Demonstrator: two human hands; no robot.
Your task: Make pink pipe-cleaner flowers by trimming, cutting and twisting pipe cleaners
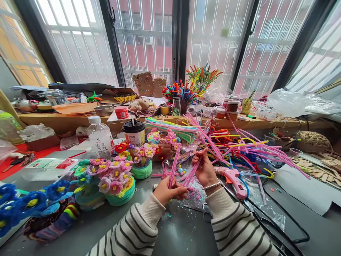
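Observation:
Pink pipe cleaners stand up from my left hand, whose fingers are closed round their lower part. My right hand is raised a little higher and pinches more pink pipe cleaners, which slant down toward the left hand. Whether the two groups join is hidden by the fingers. Below the hands lie small scissors and a scatter of pink glitter bits. Just right of my right hand rests a pink glue gun.
Pots of pipe-cleaner flowers crowd the left, with blue flowers nearer me. A plastic bottle and a lidded cup stand behind. Loose pink pipe cleaners spread right, and a black cord loops over the table.

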